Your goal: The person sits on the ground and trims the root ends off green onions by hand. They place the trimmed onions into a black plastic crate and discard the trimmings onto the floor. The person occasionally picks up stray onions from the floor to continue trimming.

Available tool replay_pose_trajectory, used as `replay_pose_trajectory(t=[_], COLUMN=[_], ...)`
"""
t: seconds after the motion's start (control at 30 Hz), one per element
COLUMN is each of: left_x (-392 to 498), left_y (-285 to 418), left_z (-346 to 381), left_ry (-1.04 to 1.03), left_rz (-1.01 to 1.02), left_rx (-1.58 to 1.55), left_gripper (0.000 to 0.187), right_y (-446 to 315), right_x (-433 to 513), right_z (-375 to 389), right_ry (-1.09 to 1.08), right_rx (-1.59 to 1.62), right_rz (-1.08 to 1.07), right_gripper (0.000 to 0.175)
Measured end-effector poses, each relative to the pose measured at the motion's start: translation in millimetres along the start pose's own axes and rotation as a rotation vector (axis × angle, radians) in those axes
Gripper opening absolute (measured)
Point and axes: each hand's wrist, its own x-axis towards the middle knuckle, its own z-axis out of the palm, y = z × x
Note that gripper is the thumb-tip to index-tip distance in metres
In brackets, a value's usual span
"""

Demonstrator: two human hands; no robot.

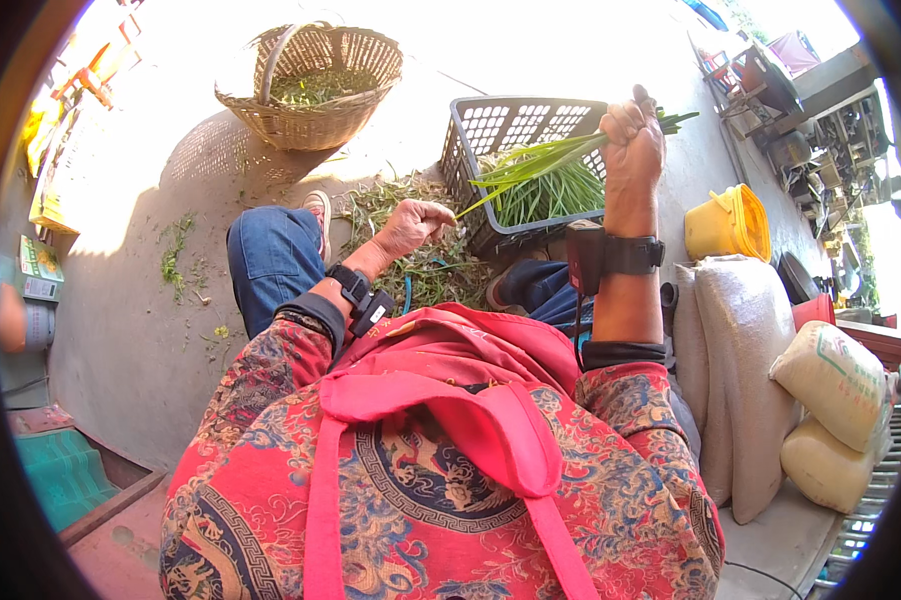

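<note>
Long green leaves point(544, 161), a bunch of a leafy vegetable, are gripped in my right hand point(634, 139), raised at the right edge of a dark plastic crate point(474, 214). More such greens point(551, 196) lie inside the crate. My left hand point(416, 227) is just left of the crate, its thumb and fingers pinched on the tip of one yellow-green leaf point(474, 205) that leads up towards the bunch. Below the hands, a heap of plant trimmings point(443, 285) covers the floor between my legs.
A wicker basket point(315, 124) with green scraps stands ahead on the left. Right of the crate are a yellow bucket point(724, 223), tall filled sacks point(747, 360) and stuffed bags point(833, 382). Loose weeds point(174, 259) lie on the concrete floor at left.
</note>
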Motion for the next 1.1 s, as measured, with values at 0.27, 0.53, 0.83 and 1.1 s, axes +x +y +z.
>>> replay_pose_trajectory(t=[0.27, 0.53, 0.83, 1.1], left_x=[16.3, 77.2, 83.8, 81.8], left_y=[-11.1, 17.8, 56.5, 47.6], left_z=[-39.5, -48.7, -72.6, -77.9], left_ry=[0.139, 0.171, 0.306, 0.494], left_rz=[-0.302, -0.38, -0.455, -0.429], left_rx=[0.744, 0.127, 0.117, 0.073], left_gripper=[0.038, 0.031, 0.029, 0.016], right_y=[-102.0, -45.0, 160.6, 118.7], right_x=[62.6, 167.0, 168.1, 178.5], right_z=[-49.1, -202.0, -368.6, -342.3], right_ry=[0.192, 0.403, 0.021, -0.092], right_rx=[-0.628, -1.442, -2.117, -1.923], right_rz=[-0.3, 0.221, 0.535, 0.449], right_gripper=[0.023, 0.013, 0.041, 0.035])
